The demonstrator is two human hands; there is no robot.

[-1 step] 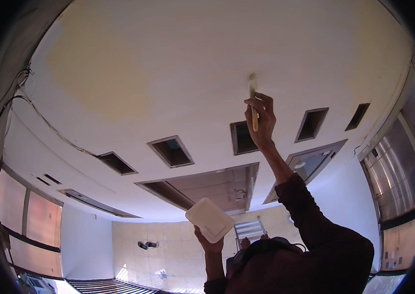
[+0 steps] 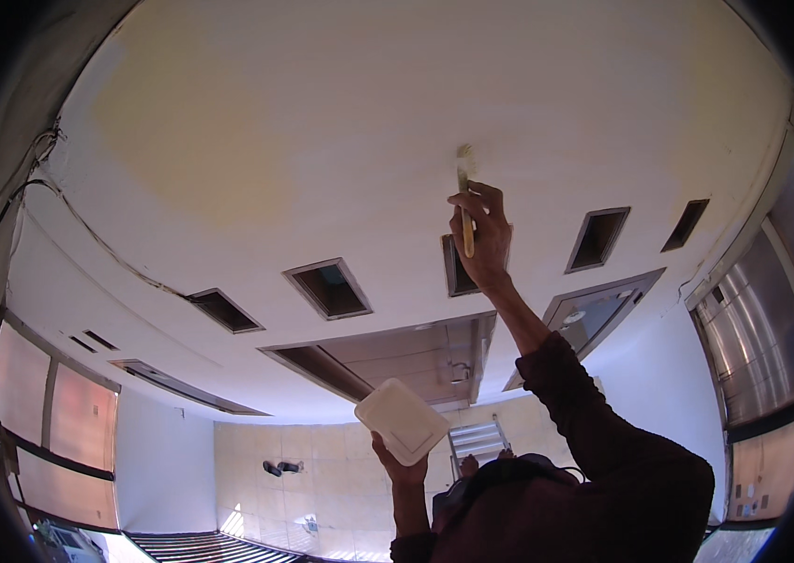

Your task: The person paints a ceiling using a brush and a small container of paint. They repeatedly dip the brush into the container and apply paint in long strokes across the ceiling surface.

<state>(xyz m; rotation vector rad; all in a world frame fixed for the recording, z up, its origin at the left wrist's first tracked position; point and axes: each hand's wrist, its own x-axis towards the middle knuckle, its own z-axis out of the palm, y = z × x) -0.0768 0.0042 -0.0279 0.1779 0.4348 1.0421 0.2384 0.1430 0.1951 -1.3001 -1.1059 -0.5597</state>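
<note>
My right hand (image 2: pixel 483 230), raised on an outstretched arm, is closed around the handle of a paintbrush (image 2: pixel 465 192). The pale bristles point up and appear to meet the large white wall (image 2: pixel 369 122). Lower down, my left hand (image 2: pixel 402 462) grips a white rectangular tub (image 2: pixel 403 420) with rounded corners by its lower edge. The tub is tilted; whether anything is inside cannot be made out. Yellowish patches (image 2: pixel 200 141) show on the wall left of the brush, with another along its right side.
Small framed openings (image 2: pixel 328 288) line the wall above a brown door (image 2: pixel 397 361). Below me stands a metal ladder (image 2: pixel 479 439), with dark shoes (image 2: pixel 282 468) on the tiled floor (image 2: pixel 256 507). Loose cables (image 2: pixel 97 244) run along the left, and windows (image 2: pixel 758 310) flank both sides.
My right hand and the paintbrush have shifted a little to the left and slightly down along the wall. My left hand and the tub stay where they were.
</note>
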